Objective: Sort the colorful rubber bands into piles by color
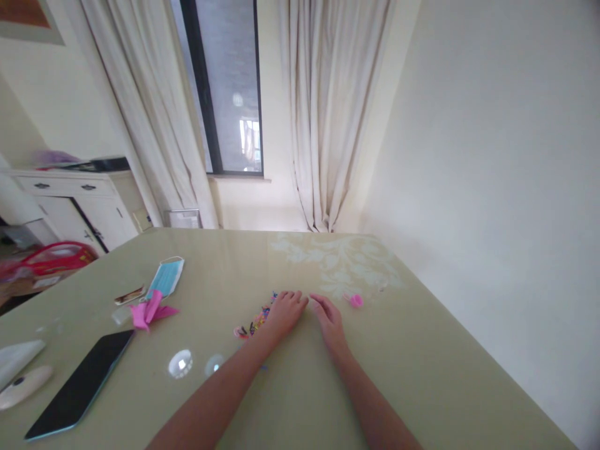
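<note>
A small heap of colourful bits, perhaps tiny rubber bands, lies on the table. My left hand rests palm down at the heap's right side, covering part of it, with its fingers stretched out. Just to its right is my right hand, its index finger reaching toward the left fingertips and its thumb slightly apart from it. I can make out nothing held in either hand. To the right of my right hand sits a small bright pink object, its kind unclear.
On the left of the glossy table lie a tablet or phone, folded pink paper, a blue face mask, a small card and a white mouse-like object. A clear round dish lies nearer the middle.
</note>
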